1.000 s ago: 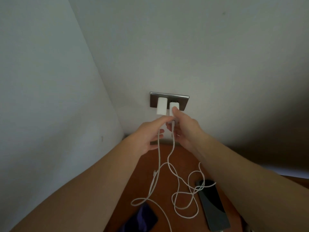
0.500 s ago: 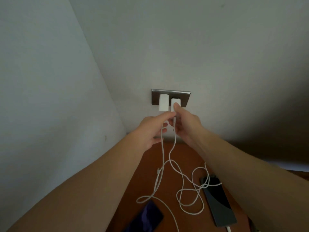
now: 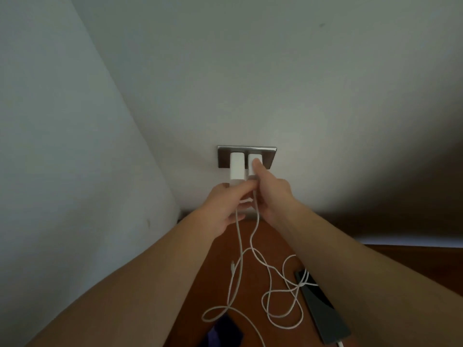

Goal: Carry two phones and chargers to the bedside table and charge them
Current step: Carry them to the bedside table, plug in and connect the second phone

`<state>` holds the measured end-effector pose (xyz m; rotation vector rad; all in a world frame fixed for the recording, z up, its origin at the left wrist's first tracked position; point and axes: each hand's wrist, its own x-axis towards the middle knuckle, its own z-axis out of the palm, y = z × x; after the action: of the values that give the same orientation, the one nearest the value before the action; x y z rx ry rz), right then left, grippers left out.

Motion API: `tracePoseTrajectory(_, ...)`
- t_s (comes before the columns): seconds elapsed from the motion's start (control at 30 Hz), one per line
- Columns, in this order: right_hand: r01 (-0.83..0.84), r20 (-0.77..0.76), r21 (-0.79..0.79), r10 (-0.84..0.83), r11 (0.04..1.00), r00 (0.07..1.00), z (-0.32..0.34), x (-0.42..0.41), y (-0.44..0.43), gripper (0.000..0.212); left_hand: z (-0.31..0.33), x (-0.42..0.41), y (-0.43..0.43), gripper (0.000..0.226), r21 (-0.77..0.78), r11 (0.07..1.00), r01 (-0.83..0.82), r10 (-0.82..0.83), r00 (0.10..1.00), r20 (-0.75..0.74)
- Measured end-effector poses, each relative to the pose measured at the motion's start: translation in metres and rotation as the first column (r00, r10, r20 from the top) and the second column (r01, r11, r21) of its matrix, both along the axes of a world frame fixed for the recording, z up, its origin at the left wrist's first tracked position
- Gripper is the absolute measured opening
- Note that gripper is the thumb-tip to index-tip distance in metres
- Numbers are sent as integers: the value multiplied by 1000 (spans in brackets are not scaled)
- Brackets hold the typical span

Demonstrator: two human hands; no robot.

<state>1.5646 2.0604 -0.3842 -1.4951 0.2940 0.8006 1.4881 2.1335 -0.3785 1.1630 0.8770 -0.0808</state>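
Note:
Two white charger plugs sit side by side in a dark metal wall socket plate (image 3: 271, 156). The left plug (image 3: 236, 166) is free of my hands. On the right plug (image 3: 253, 157) my right hand (image 3: 271, 194) presses with a fingertip and grips its lower end. My left hand (image 3: 229, 204) pinches the white cable (image 3: 253, 241) just below that plug. Both cables hang down and loop over the brown bedside table (image 3: 265, 234). A dark phone (image 3: 322, 310) lies at the right with a cable in its near end. A second phone (image 3: 224, 333) with a purple screen lies at the bottom.
White walls meet in a corner at the left (image 3: 140, 146). The table's back edge touches the wall below the socket. A dark shadowed area (image 3: 400, 196) fills the right side beyond the table.
My hands stay at the right plug and barely shift. The view has tilted slightly, so the socket and the phones sit a little differently in the frame.

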Motion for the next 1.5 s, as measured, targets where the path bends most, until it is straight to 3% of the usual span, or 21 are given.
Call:
tracePoseTrajectory(0.13,-74,13,-73,75,995,997,5,1,-4,47,3,-7,6,39,55,997,-55,56,998,-6)
tracePoseTrajectory(0.23,-149,32,-121,153,981,988,11,1,-10,52,6,-12,0,25,122,985,-124,124,992,11)
tracePoseTrajectory(0.3,-185,46,-116,191,976,981,15,1,-15,61,8,-19,-6,17,199,970,-137,136,990,21)
tracePoseTrajectory(0.4,-219,126,-238,253,946,959,7,-5,-32,74,4,-36,-16,15,294,948,-126,127,992,17)
tracePoseTrajectory(0.5,-171,256,-292,249,941,934,-19,-20,-70,54,-16,-62,-26,22,367,919,-142,145,989,20)
tracePoseTrajectory(0.57,-127,432,-360,286,924,855,-42,-32,-102,31,-33,-82,-34,32,484,861,-155,168,986,15)
tracePoseTrajectory(0.63,-99,593,-400,339,911,730,-65,-47,-130,30,-48,-104,-45,28,574,800,-178,194,980,34)
tracePoseTrajectory(0.7,-193,636,-450,464,872,616,-84,-67,-150,30,-65,-129,-57,18,640,741,-203,241,970,29)
tracePoseTrajectory(0.83,-473,508,-614,775,632,376,-129,-100,-169,19,-100,-174,-80,10,687,681,-254,374,927,-29)
tracePoseTrajectory(0.97,-554,354,-682,878,478,323,-178,-119,-157,15,-134,-202,-99,12,678,703,-218,399,909,-122)
tracePoseTrajectory(1.07,-623,290,-685,925,379,244,-205,-131,-135,31,-155,-217,-109,14,678,700,-222,429,890,-151)
tracePoseTrajectory(1.17,-674,332,-637,922,374,197,-216,-142,-115,32,-173,-231,-118,10,685,684,-251,483,860,-168)
tracePoseTrajectory(1.27,-621,342,-678,916,394,208,-220,-147,-105,21,-190,-248,-127,19,711,695,-103,378,894,-239)
tracePoseTrajectory(1.33,-576,361,-690,898,438,251,-221,-146,-107,25,-202,-256,-130,28,697,694,179,173,898,-404)
tracePoseTrajectory(1.4,-549,375,-649,849,527,372,-219,-144,-114,25,-213,-260,-134,64,609,623,491,-25,791,-612)
tracePoseTrajectory(1.5,-504,297,-494,682,709,668,-214,-138,-127,27,-224,-258,-141,91,566,456,687,-72,662,-746)
